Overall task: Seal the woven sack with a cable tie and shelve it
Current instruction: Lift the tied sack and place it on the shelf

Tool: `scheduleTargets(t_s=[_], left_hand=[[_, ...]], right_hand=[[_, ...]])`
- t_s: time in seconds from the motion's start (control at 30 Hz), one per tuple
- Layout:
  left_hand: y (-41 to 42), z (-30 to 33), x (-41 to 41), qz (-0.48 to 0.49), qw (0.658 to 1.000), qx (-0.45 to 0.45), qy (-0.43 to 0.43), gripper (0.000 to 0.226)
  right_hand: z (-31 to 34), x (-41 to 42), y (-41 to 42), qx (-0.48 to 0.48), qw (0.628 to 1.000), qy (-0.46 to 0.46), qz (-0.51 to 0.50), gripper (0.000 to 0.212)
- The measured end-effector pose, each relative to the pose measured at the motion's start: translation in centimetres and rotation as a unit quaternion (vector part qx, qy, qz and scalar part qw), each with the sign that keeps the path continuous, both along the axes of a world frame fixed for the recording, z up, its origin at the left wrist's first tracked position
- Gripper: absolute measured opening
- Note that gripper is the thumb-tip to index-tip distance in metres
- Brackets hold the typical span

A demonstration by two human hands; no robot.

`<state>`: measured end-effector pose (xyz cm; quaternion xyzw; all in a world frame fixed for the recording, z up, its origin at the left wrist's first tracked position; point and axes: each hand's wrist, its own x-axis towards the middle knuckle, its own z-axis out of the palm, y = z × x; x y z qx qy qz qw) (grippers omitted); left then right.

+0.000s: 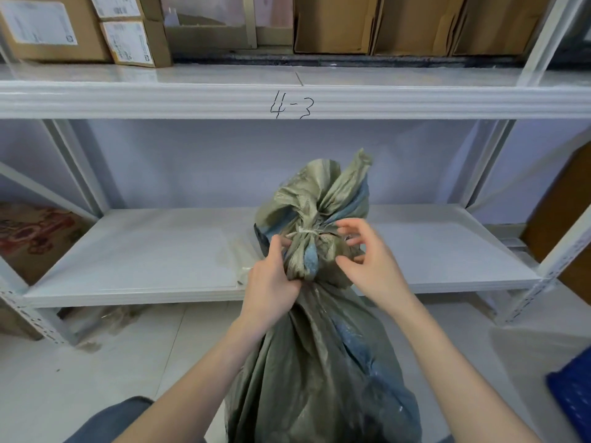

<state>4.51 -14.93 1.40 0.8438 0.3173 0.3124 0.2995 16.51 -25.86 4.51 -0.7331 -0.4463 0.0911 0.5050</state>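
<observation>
storage room with a pale tiled floor [134, 353] and a white metal shelving unit against a light wall. the upper shelf beam [192, 100] carries handwritten black marking "4-3" [290, 104]. above it stand brown cardboard boxes [57, 27], two with white printed labels [126, 39]; the print is too blurred to read. further cardboard boxes [332, 24] stand to the right on the same level. the lower shelf [144, 251] is a plain white board, a thin clear film lying near its front edge. at the far left, under the shelving, a carton with a red and brown printed pattern [32, 235]; no legible text. at lower right, a blue perforated item [572, 398], partly cut off by the frame edge.

woven sack [313, 362]: grey-green with blue patches, standing on the floor in front of the lower shelf, between the person's forearms. its neck is gathered and bunched, with the loose mouth flaring upward above the gather. a pale cable tie [308, 232] circles the neck at the narrowest part; whether it is fully tightened cannot be told.

left hand [271, 282]: grip clenched round the sack's neck just below the tie, thumb side against the fabric.

right hand [367, 254]: grip released, fingers spread and curled beside the right of the neck, fingertips near the tie; contact with the fabric cannot be confirmed.

a dark trouser knee [112, 420] shows at lower left.
</observation>
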Motion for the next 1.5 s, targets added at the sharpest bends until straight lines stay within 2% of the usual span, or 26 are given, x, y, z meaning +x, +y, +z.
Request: scheduleTargets(t_s=[0.03,0.07,0.13,0.2,0.3,0.43,0.53,0.6,0.7,0.8,0.9,1.03,1.1,1.27,1.4,1.5], left_hand=[[-0.2,0.2,-0.1,-0.004,1.0,0.0,-0.007,0.048],[-0.4,0.5,-0.1,-0.011,1.0,-0.001,-0.016,0.048],[-0.9,1.6,-0.1,-0.031,0.999,0.001,-0.039,0.048],[-1.3,3.4,0.0,-0.054,0.997,0.012,-0.056,0.049],[-1.5,7.3,0.1,-0.083,0.993,0.013,-0.084,0.05],[-1.4,13.3,0.2,-0.144,0.98,-0.014,-0.135,0.05],[-1.9,18.1,0.1,-0.202,0.964,-0.008,-0.171,0.045],[-2.4,21.4,0.1,-0.224,0.957,0.0,-0.185,0.044],[-3.3,25.9,0.1,-0.241,0.947,0.026,-0.209,0.045],[-4.2,29.5,0.2,-0.248,0.948,0.069,-0.186,0.044],[-4.8,32.3,0.1,-0.243,0.949,0.128,-0.156,0.048],[-5.8,35.6,-1.2,-0.235,0.944,0.169,-0.156,0.048],[-6.1,36.8,-2.3,-0.225,0.945,0.194,-0.137,0.05],[-5.3,38.1,-5.7,-0.251,0.938,0.216,-0.1,0.077],[-5.6,37.2,-9.2,-0.107,0.915,0.38,-0.088,0.084],[-6.8,35.7,-11.9,-0.088,0.875,0.473,-0.053,0.083]], right_hand=[[0.2,0.4,-0.7,-0.016,1.0,-0.011,-0.022,0.052],[0.5,0.9,-1.5,-0.043,0.999,-0.004,-0.031,0.066],[1.0,1.8,-3.1,-0.111,0.993,0.038,-0.017,0.098],[1.3,2.1,-4.2,-0.156,0.985,0.076,0.016,0.119],[2.1,1.6,-5.1,-0.162,0.98,0.1,0.057,0.133],[6.0,-0.2,-5.6,-0.151,0.984,0.019,0.088,0.1],[9.8,-1.6,-5.3,-0.134,0.987,-0.051,0.076,0.098],[12.4,-2.7,-5.0,-0.086,0.991,-0.055,0.082,0.097],[16.5,-4.5,-4.2,-0.008,0.996,-0.045,0.083,0.08],[20.1,-5.6,-3.7,0.07,0.994,-0.075,0.033,0.065],[22.5,-6.0,-3.5,0.083,0.989,-0.12,-0.04,0.045],[25.2,-5.5,-2.5,0.155,0.976,-0.128,-0.086,0.022],[26.5,-5.6,-1.8,0.157,0.971,-0.148,-0.098,0.011],[29.7,-6.7,-1.2,0.16,0.967,-0.169,-0.106,0.02],[33.2,-7.1,-1.2,0.17,0.965,-0.175,-0.099,0.028],[36.3,-7.2,-1.8,0.179,0.956,-0.211,-0.101,0.027]])
